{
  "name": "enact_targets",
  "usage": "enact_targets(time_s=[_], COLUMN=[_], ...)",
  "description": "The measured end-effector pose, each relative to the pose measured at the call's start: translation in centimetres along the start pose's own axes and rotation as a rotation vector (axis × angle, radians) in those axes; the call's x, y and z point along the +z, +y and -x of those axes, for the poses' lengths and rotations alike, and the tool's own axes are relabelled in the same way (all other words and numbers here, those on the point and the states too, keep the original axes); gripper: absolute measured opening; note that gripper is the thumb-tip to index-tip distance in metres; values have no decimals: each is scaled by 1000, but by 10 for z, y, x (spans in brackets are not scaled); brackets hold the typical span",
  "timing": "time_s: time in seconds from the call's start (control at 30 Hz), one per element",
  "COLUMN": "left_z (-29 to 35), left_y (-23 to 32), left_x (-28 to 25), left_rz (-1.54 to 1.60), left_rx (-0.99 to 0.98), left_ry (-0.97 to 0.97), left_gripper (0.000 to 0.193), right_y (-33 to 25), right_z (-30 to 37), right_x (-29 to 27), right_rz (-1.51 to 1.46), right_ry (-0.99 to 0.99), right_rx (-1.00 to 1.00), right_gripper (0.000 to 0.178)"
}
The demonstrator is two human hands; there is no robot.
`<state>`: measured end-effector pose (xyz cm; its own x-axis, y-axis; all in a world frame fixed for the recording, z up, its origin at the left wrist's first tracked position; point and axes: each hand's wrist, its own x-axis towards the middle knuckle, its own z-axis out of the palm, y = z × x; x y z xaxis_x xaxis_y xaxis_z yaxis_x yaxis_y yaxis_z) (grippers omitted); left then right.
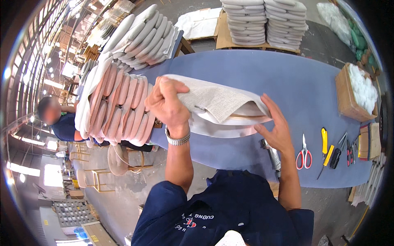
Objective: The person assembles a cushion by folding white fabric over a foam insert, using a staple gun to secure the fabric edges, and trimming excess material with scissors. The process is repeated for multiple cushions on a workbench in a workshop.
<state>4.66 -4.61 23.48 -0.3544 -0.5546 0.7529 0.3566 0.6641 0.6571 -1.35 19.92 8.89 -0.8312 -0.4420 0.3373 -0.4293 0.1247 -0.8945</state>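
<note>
Blue shirt (pixel 246 205) is closest. Left hand (pixel 169 102) grips one end of a gray pad (pixel 213 96); right hand (pixel 280 129) grips the other. Scissors (pixel 304 155) lie on the table (pixel 320 88).

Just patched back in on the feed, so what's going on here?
A person at a blue table has both bare hands on a grey-and-white fabric piece. The left hand grips its left end; the right hand cups the other, where the edge gapes open. The red-handled scissors and yellow-handled tools lie unused to the right, near a box of white stuffing. Padded pieces stand stacked on the left.
</note>
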Motion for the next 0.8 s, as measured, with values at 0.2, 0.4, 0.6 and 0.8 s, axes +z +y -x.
enact_targets(time_s=[0.2,0.4,0.6,0.8], left_z=[54,163,226,272], left_y=[-53,-108,-121,-134], left_x=[-24,-91,-136,-181], left_rz=[-49,-166,-77,47], left_rx=[-351,-849,-1082,-1153], left_ry=[267,360,381,173], left_gripper=[44,51,59,62], right_y=[21,58,32,40], right_z=[-62,-58,-86,-84], right_x=[46,109,157,214], right_rz=[187,306,435,567], right_ry=[84,-196,-686,-697], right_rx=[-147,-260,60,-157], right_gripper=[34,14,18,21])
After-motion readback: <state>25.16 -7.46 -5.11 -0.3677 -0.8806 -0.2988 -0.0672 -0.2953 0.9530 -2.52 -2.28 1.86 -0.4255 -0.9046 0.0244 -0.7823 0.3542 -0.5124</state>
